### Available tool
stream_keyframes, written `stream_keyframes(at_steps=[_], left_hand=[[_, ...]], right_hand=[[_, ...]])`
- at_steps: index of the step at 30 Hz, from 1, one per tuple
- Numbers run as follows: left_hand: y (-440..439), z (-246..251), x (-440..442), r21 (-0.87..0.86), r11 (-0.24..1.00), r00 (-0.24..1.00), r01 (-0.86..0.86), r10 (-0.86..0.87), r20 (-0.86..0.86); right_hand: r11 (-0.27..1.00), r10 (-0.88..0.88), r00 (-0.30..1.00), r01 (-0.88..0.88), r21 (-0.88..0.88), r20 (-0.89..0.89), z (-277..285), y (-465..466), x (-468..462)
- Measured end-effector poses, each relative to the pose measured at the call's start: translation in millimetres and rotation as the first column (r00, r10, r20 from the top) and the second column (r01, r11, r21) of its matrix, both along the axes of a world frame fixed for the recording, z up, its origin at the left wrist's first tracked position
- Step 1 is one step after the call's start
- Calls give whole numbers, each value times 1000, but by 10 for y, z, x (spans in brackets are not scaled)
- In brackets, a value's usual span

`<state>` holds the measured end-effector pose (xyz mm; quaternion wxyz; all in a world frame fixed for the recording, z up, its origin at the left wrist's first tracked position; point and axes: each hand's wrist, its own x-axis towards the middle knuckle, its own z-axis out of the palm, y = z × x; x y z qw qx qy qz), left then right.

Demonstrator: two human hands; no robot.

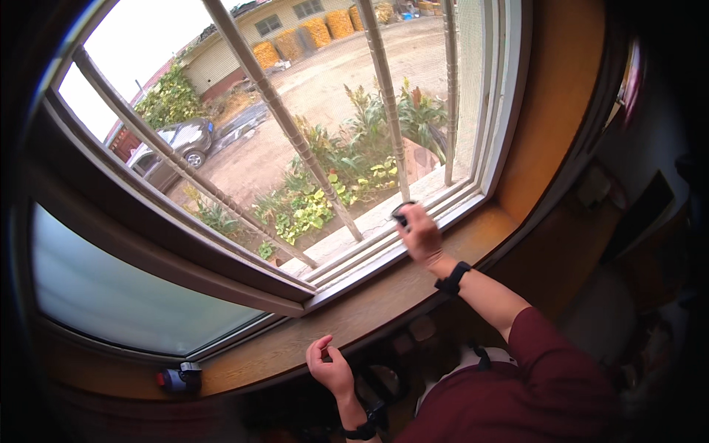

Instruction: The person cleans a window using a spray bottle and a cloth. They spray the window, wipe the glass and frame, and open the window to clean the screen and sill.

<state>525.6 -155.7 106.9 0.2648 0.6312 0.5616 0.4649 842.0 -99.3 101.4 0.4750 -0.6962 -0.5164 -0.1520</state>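
My right hand reaches over the track of the window frame, its fingers closed on a small dark object, blurred and partly covered by the fingers; I cannot tell its kind. Just beyond it, the foot of a metal window bar meets the outer ledge. Near the front edge of the wooden windowsill, my left hand is raised with its fingers curled loosely, nothing visible in it. Both wrists wear black bands. The white window track runs between the sill and the bars.
A blue and red container stands at the sill's left end, beside a frosted pane. The wooden side panel bounds the window at right. Outside are plants, a parked car and a building with yellow stacks.
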Motion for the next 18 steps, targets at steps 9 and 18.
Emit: stream_keyframes(at_steps=[9, 18], left_hand=[[58, 70, 49, 31, 999, 1000, 15, -15, 15], [149, 32, -83, 119, 993, 1000, 17, -16, -6]], right_hand=[[873, 486, 873, -485, 46, -34, -15, 294, -886], [988, 152, 968, -147, 37, -198, 324, -264, -121]])
